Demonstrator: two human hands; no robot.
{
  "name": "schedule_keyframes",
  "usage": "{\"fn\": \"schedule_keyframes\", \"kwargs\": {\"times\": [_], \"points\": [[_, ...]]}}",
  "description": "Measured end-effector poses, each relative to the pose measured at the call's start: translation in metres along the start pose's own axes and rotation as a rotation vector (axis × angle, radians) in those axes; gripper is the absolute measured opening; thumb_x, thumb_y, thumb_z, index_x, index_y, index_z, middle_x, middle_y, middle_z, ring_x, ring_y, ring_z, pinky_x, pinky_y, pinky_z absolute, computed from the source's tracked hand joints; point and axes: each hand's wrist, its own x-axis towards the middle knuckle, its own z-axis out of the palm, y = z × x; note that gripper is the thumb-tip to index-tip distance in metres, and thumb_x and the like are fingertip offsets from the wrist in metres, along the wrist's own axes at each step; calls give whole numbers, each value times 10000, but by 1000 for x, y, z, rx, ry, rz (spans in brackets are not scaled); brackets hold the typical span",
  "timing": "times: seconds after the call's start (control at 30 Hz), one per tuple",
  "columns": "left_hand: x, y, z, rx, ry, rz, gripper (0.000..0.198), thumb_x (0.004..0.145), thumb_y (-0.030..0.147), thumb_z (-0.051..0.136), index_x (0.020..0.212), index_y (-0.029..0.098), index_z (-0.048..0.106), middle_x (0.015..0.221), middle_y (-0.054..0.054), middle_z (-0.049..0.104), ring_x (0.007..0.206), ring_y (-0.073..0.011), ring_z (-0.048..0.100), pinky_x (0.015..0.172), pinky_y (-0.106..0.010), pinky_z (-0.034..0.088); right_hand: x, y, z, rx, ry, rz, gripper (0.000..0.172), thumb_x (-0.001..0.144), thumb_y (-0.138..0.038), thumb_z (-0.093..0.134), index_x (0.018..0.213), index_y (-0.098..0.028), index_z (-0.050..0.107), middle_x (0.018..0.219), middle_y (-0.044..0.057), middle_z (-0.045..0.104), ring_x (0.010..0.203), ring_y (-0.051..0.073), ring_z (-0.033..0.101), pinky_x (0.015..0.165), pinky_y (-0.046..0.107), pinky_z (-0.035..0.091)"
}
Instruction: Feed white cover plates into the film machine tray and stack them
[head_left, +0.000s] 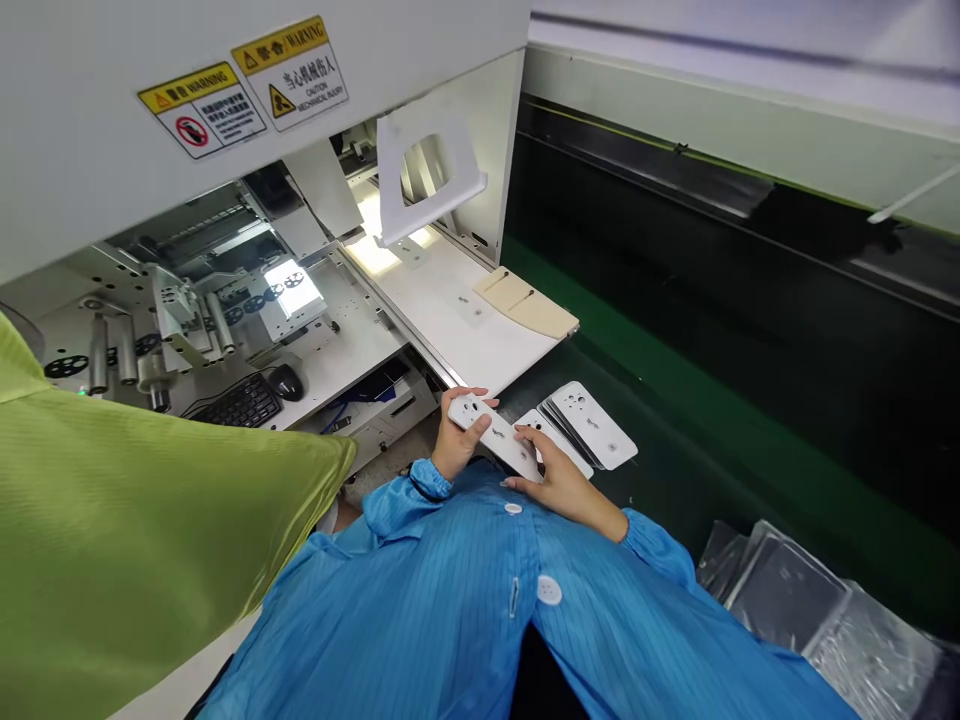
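Just in front of my blue coat, a white phone-back-shaped panel [504, 440] with round holes at one end is held between both hands. My left hand [457, 432] grips its holed end, thumb on top and fingers behind. At the opposite end, my right hand [559, 475] has its fingers closed on the edge. Right beside it, a fanned stack of similar white panels [596, 425] lies on the dark green surface. Another white panel [551, 440] in that group is partly hidden behind my right hand.
A white machine bed [465, 320] carries a beige plate [527, 303] at its right edge. To the left are a black keyboard [238, 402], a mouse [286, 382] and rollers [99, 352]. A person's green sleeve [150, 540] fills the lower left. Clear plastic sheets [817, 610] lie lower right.
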Motion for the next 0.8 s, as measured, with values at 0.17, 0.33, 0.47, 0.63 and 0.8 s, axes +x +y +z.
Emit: {"fn": "schedule_keyframes", "kwargs": {"times": [0.17,0.33,0.47,0.63,0.8], "points": [[1,9,3,-47,-40,26,686,621,313,783,1190,289,401,1130,-51,579,1028,-217,602,892,-378,462,3,-9,0,82,-30,37,520,653,-368,718,1093,-238,473,1167,90,544,1075,261,544,812,418,530],[-4,8,6,-99,-28,-95,660,625,331,763,1223,239,501,1114,-75,626,1087,-249,578,982,-417,401,5,-13,5,186,25,23,501,658,-383,716,1081,-254,479,1120,65,554,1018,237,565,714,357,563],[-11,-3,11,-193,-128,-309,483,684,379,666,1115,168,616,1174,-98,637,1216,-286,492,1052,-430,343,8,-13,10,85,129,-42,512,657,-406,717,1089,-247,491,1147,94,545,1027,269,555,708,396,551],[-14,-3,16,-349,-4,-344,446,714,369,607,1081,117,643,1191,-112,637,1201,-303,512,1044,-442,374,14,-7,11,90,226,24,536,718,-468,652,1163,-239,459,1168,114,555,983,252,567,698,391,535],[-15,1,16,-374,42,-371,525,640,376,731,1084,111,638,1117,-138,670,1139,-318,560,1012,-466,404,20,5,12,261,274,174,440,720,-536,610,1006,-209,540,894,66,635,775,197,601,583,315,511]]}}
